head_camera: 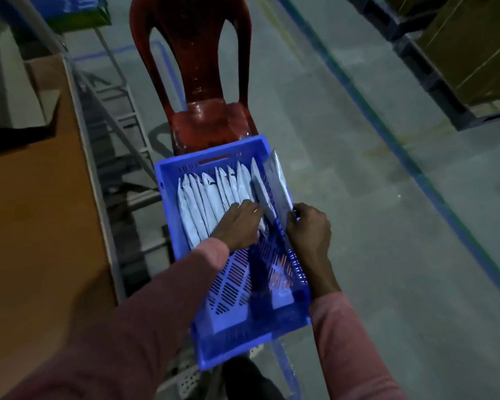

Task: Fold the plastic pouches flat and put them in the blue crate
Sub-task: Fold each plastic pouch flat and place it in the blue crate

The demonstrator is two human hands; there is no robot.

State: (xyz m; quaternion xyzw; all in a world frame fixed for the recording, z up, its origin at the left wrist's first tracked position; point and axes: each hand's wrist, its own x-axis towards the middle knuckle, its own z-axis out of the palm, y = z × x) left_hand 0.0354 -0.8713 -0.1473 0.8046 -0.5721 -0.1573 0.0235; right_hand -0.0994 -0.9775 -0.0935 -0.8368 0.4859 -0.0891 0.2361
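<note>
A blue slotted crate (237, 333) sits in front of me, its far end against a red chair. Several folded silver-grey plastic pouches (202, 203) stand on edge in a row across its far half. My left hand (237, 223) lies with straight fingers against the near ends of that row, pressing the pouches to the left. My right hand (309, 226) pinches the near edge of one more folded pouch (277, 183), which stands upright along the crate's right wall. The near half of the crate holds no pouches.
A red plastic chair (197, 82) stands just beyond the crate. A brown table (35, 215) with cardboard on it runs along the left, and a metal frame lies between them. Concrete floor with painted lines spreads to the right, with pallets of boxes (468, 53) at far right.
</note>
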